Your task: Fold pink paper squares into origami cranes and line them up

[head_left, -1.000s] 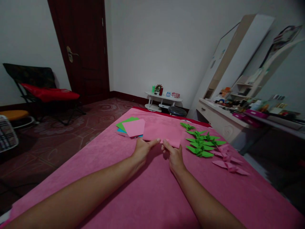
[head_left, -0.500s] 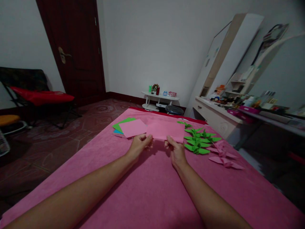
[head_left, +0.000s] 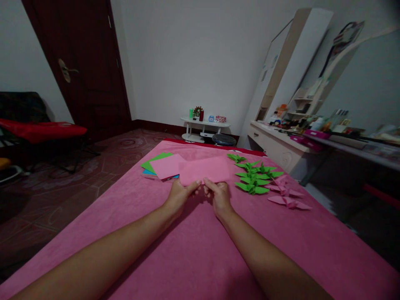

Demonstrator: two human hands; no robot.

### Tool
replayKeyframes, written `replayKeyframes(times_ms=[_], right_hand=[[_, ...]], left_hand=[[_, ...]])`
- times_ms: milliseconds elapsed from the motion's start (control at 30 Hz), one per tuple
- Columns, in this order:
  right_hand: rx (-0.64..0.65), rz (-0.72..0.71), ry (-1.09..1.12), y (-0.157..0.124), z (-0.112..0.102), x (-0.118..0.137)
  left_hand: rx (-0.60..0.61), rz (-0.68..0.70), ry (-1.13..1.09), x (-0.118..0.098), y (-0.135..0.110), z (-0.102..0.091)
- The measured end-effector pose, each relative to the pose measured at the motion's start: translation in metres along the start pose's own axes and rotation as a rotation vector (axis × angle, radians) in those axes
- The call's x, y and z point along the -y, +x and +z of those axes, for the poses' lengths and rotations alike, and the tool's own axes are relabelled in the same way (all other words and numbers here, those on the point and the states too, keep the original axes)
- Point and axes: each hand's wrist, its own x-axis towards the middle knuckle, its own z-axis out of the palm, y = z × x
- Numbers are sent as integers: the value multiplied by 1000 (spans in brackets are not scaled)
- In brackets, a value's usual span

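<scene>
A sheet of pink paper (head_left: 206, 170) is held just above the pink cloth by both hands. My left hand (head_left: 181, 195) pinches its near edge, thumb on top. Close beside it, my right hand (head_left: 220, 196) grips the same edge with thumb and fingers. Left of the sheet lies a fanned stack of square papers (head_left: 165, 164), pink on top with green and blue below. To the right are several folded green paper cranes (head_left: 252, 187) and some pink paper cranes (head_left: 289, 202).
The pink cloth (head_left: 187, 250) covers the whole work surface. Beyond it stands a low white table (head_left: 204, 122) with small items. A dresser (head_left: 278, 141) with bottles is at the right, a red-seated chair (head_left: 46, 130) and a dark door (head_left: 84, 62) at the left.
My right hand has slid left along the paper's near edge, closer to my left hand. The whole view has shifted slightly, moving the scene leftward.
</scene>
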Motion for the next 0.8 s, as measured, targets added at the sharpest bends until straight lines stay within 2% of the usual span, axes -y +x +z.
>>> replayKeyframes(times_ms=[167,333,400,500,567,667,800], right_hand=[[-132,-103,67,16,-19,6],[-339,-176,255,32,-48,19],[-293,-138,232,31,-49,20],[-9,8,107,25,-37,17],[107,56,64,21,-29,15],[66,64,41,20,-25,13],[-72,29,22,19,-23,13]], left_hand=[[-10,-3,-9,1,6,-6],[-152,-49,-57,0,19,-24],[-165,-56,-70,-2,22,-29],[-111,-55,-49,-4,21,-29],[-67,-41,8,-5,19,-28],[-65,5,58,-5,19,-25],[-92,61,-36,-5,17,-19]])
